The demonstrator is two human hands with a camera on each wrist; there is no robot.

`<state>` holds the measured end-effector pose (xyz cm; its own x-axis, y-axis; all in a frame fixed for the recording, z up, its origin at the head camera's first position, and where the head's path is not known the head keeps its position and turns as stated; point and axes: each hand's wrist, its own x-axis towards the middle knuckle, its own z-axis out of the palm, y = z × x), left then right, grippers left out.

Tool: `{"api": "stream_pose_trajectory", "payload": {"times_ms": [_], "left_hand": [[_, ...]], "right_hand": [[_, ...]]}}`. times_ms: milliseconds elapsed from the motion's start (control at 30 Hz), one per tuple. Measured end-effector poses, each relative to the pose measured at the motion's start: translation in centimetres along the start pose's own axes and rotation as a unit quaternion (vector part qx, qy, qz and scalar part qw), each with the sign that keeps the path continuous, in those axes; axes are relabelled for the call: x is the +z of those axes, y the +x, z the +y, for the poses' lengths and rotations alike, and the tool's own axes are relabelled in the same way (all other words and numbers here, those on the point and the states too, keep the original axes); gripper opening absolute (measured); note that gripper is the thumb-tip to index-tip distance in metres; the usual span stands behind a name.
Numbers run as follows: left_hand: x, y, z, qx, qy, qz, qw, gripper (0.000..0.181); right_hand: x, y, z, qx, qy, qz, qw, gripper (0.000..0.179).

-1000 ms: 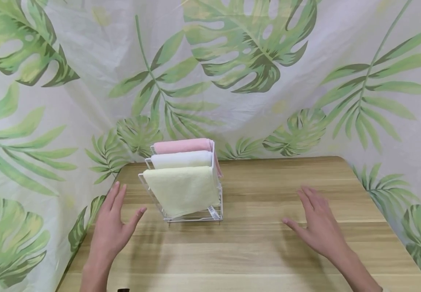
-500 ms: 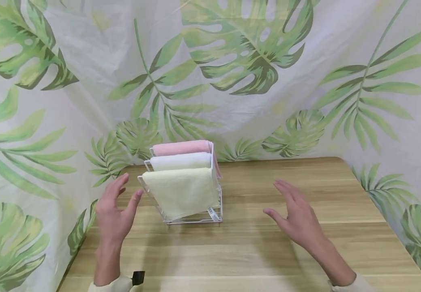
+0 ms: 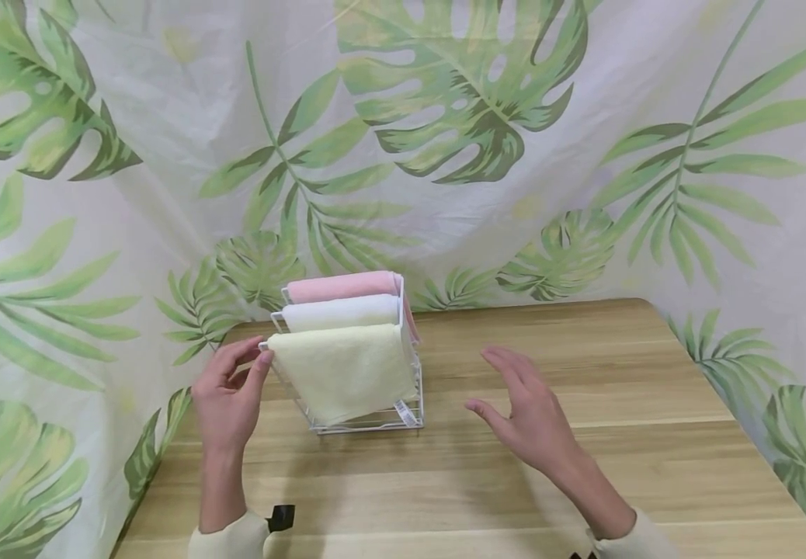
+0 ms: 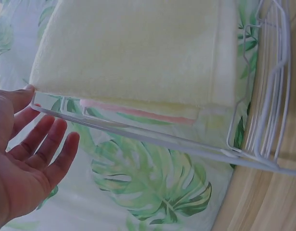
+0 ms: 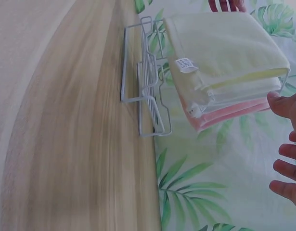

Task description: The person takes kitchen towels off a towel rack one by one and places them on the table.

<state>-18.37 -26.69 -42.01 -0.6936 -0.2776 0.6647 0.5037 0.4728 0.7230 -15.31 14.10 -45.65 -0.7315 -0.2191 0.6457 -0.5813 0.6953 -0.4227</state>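
A white wire rack [image 3: 419,388] stands on the table with three folded towels over its bars. Pale yellow is the front towel [image 3: 343,373], with a small printed label [image 3: 405,413] low at its right. Behind it hang a white towel [image 3: 340,313] and, farthest back, a pink towel [image 3: 340,287]. My left hand [image 3: 230,392] pinches the front bar's left end between thumb and forefinger, right at the yellow towel's corner; its other fingers are spread in the left wrist view. To the right of the rack, my right hand [image 3: 529,415] is held apart from it, fingers extended and holding nothing.
The wood-grain table [image 3: 571,341] has its back edge against a hanging leaf-print cloth [image 3: 445,217], which also covers both sides. A black strap end [image 3: 281,518] sticks out at the left sleeve.
My left hand has moved in to the rack and taken hold of the front bar's left end. The right hand has moved left towards the rack. The towels stay in place.
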Motion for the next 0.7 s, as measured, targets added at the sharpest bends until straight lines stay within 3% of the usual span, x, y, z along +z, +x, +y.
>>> {"api": "stream_pose_trajectory", "payload": {"times_ms": [300, 700], "left_hand": [[0.5, 0.2, -0.2, -0.028, -0.031, 0.004, 0.9991, 0.021], [0.8, 0.1, -0.1, -0.05, -0.038, 0.019, 0.9978, 0.021]], "right_hand": [[0.3, 1.9, -1.3, -0.009, 0.032, -0.006, 0.9994, 0.076], [0.6, 6.9, -4.3, -0.078, 0.057, -0.019, 0.9952, 0.072]]}}
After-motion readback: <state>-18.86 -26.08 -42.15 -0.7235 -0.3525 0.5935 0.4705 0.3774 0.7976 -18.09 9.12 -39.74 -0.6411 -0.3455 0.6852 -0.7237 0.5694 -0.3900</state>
